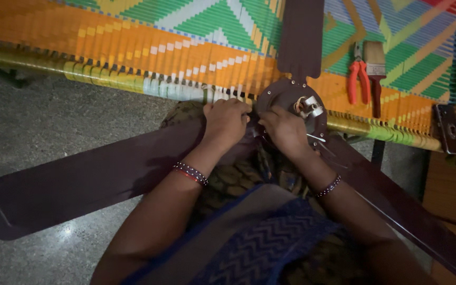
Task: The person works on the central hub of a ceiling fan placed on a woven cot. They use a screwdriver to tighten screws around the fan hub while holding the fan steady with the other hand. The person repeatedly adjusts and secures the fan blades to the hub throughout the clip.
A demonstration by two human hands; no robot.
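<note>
Three dark brown blades spread from the ceiling fan's motor hub [291, 103], which rests at the near edge of a woven cot [149, 47] with bright orange, green and white strapping, partly over the person's lap. The left hand [227, 122] is curled into a closed fist at the root of the left blade [80, 184], pressing or gripping where that blade meets the hub; what lies inside the fist cannot be told. The right hand [287, 129] is also closed, fingers bent down onto the hub's near rim beside the exposed copper winding and metal fitting [307, 107] at its centre. All blades look attached, so by my judgement the work is at the hub joint itself, with fastening or loosening underway rather than finished; no loose screws are visible. Red-handled pliers [357, 79] and a paintbrush [376, 71] lie untouched on the cot near its right edge, well apart from both hands, and a small dark metal bracket [448, 129] sits at the near right corner.
</note>
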